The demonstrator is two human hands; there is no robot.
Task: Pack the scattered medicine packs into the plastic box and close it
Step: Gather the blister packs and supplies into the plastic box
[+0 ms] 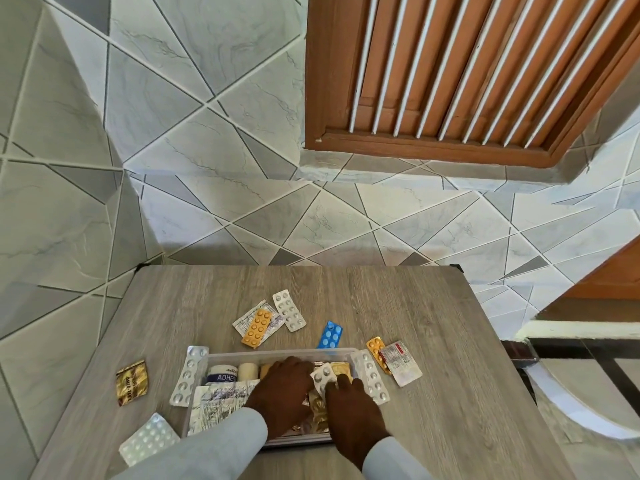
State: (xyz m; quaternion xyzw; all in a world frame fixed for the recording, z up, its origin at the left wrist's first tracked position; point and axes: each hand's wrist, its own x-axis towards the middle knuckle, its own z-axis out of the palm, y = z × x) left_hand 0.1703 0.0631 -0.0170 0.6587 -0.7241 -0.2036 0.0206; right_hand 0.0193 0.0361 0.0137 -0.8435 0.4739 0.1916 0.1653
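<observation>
Lying between both hands (pixel 282 389): silver pack (pixel 323 377).

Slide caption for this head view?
Both hands place a blister pack into the plastic box; others remain scattered.

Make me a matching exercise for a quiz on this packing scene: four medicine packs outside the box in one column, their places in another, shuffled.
Things:
1. blue blister pack
2. gold foil sachet
3. orange blister pack
4. white blister pack

Places:
A. alone near the table's left edge
B. lying on a printed foil strip
C. just behind the plastic box's far wall
D. near left corner, beside the left sleeve

Pairs: 1-C, 2-A, 3-B, 4-D
</observation>
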